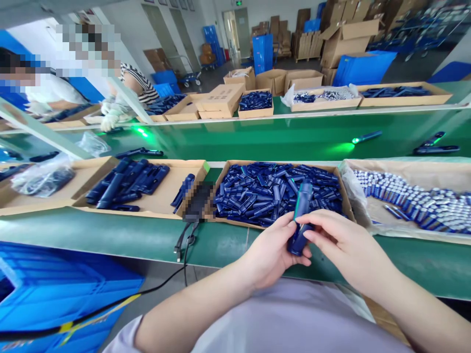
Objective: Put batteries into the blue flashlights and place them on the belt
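A dark blue flashlight (304, 198) stands tilted in front of my body, with its wide end up. My left hand (275, 250) is wrapped round its lower part. From the other side my right hand (331, 235) closes thumb and fingertips on the middle of the same flashlight; whether a small part sits between those fingertips is hidden. Just behind both hands is a cardboard tray (348, 208) heaped with small dark blue plastic parts (253, 189). To the right, batteries (423, 201) lie in rows and loose in a plastic-lined tray (382, 228).
Blue flashlight bodies (125, 181) lie in a cardboard tray (158, 212) on the left. A black device (198, 201) with cables hangs at the bench edge. Lit flashlights rest on the green belt (257, 139). Two co-workers are at far left, one with gloved hands (114, 113).
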Motion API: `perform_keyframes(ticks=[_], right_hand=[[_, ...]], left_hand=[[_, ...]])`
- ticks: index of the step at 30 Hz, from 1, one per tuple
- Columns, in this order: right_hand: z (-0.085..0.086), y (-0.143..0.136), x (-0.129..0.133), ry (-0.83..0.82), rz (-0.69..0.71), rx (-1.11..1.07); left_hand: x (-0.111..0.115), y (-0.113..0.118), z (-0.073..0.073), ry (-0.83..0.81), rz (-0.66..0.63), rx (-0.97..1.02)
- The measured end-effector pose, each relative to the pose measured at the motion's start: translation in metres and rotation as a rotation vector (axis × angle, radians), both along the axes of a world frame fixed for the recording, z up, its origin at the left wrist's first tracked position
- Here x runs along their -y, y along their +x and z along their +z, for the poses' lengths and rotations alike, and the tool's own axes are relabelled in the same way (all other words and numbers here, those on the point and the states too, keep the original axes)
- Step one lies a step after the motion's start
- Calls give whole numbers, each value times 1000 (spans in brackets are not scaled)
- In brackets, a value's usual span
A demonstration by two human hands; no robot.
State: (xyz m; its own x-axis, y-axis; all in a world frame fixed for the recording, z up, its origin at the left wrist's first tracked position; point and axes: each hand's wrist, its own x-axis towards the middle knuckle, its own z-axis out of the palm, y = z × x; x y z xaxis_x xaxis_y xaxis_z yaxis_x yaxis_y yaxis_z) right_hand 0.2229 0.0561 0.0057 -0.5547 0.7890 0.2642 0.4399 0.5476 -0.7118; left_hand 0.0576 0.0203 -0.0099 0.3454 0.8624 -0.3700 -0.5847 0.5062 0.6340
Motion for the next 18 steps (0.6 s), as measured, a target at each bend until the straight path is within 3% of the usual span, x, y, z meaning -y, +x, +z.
perform_keyframes(ticks=[2, 5, 7, 12, 18], right_hand=[[-6, -1, 1, 116, -13, 23], [-15, -5, 6, 304, -142, 36], [-19, -5, 7, 316, -238, 16], [-18, 3, -5, -73, -278, -171], [-11, -23, -15, -587, -19, -255]], left_hand=[[-1, 0, 1, -8, -3, -2], [-2, 0, 1, -38, -23, -19], [-3, -2, 1, -43, -18, -81], [0, -5, 2, 31, -17, -260], [-1, -7, 1, 165, -102, -387]])
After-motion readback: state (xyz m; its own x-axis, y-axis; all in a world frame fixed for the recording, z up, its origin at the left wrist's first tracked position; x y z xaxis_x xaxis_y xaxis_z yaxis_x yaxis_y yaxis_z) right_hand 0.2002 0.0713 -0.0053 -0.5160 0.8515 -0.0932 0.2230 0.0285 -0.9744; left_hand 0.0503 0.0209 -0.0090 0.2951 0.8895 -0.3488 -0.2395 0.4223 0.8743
